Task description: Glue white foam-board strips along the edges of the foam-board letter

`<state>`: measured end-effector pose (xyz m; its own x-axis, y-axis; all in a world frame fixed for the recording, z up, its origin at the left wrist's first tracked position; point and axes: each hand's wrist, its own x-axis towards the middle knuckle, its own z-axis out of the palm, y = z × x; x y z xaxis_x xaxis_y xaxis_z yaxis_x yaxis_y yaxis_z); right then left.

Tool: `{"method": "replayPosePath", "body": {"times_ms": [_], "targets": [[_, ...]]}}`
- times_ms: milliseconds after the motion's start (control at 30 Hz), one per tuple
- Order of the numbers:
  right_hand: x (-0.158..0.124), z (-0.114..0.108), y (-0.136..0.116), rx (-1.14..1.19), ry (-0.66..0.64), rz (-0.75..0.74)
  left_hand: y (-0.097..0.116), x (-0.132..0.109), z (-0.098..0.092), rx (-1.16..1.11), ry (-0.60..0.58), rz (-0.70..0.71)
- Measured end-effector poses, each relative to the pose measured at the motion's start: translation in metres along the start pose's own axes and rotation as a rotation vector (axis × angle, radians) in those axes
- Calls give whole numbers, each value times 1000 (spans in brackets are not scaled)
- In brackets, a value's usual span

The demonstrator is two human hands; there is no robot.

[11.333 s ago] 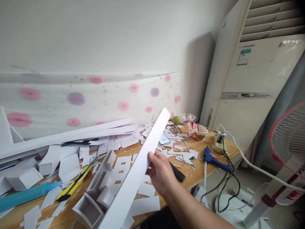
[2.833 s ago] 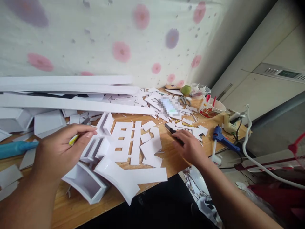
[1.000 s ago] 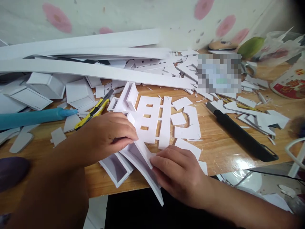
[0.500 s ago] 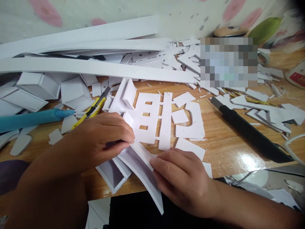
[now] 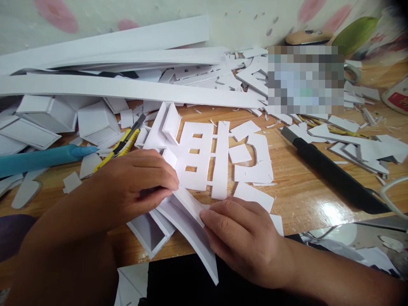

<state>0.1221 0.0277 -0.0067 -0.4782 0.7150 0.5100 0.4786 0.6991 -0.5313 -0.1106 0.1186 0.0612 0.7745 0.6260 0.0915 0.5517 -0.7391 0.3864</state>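
Observation:
My left hand (image 5: 145, 180) pinches one end of a narrow white foam-board strip (image 5: 189, 199) between thumb and fingers. The fingers of my right hand (image 5: 244, 238) close on the strip's other end. Under it lies a white foam-board structure whose long curved panel (image 5: 194, 242) reaches past the table edge. An open box-like part (image 5: 148, 231) shows beneath my left wrist. Beyond the hands lies a white panel with cut-out slots (image 5: 199, 155), beside a plain upright strip (image 5: 221, 159). My palms hide part of the structure.
A yellow utility knife (image 5: 123, 142) and a blue tube-shaped tool (image 5: 41, 157) lie to the left. A black-handled cutter (image 5: 331, 170) rests on the right. Long white strips (image 5: 127, 89) cross the back above foam scraps. The wooden table's front edge (image 5: 306, 231) is close to me.
Both hands keep their hold on the strip with almost no movement. The whole view has shifted slightly.

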Motion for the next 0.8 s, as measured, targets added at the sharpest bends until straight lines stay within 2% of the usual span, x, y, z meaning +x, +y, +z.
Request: {"method": "replayPosePath", "body": {"times_ms": [800], "targets": [[-4,4,0,-45,23,-3,-1,1,0,-1,-36,89]]}}
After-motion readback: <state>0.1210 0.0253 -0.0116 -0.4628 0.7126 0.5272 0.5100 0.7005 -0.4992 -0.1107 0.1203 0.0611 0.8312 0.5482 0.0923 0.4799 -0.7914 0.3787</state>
